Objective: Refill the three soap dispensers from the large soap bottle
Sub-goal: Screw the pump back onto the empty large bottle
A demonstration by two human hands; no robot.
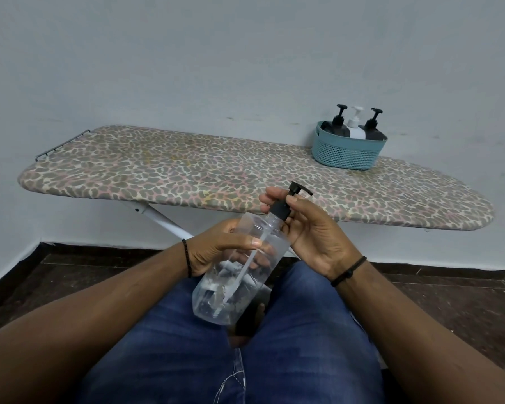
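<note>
Head view: the left hand grips the body of the large soap bottle, a clear plastic bottle, with the thumb lying across the front face and the fingers curled behind, seen through the plastic. The bottle is tilted, its base low toward the person's jeans and its neck rising up and to the right of this grip. The right hand sits just above and right of the left one, its thumb and fingers pinching the black pump cap at the neck; the pump nozzle sticks out above the fingertips. A dip tube runs down inside the bottle from the cap, past the left thumb, toward the base. The bottle looks nearly clear; how much liquid it holds cannot be told.

Well beyond both hands, up and to the right, a teal basket stands on the ironing board and holds 3 soap dispensers, 2 black and 1 white between them, all upright.
</note>
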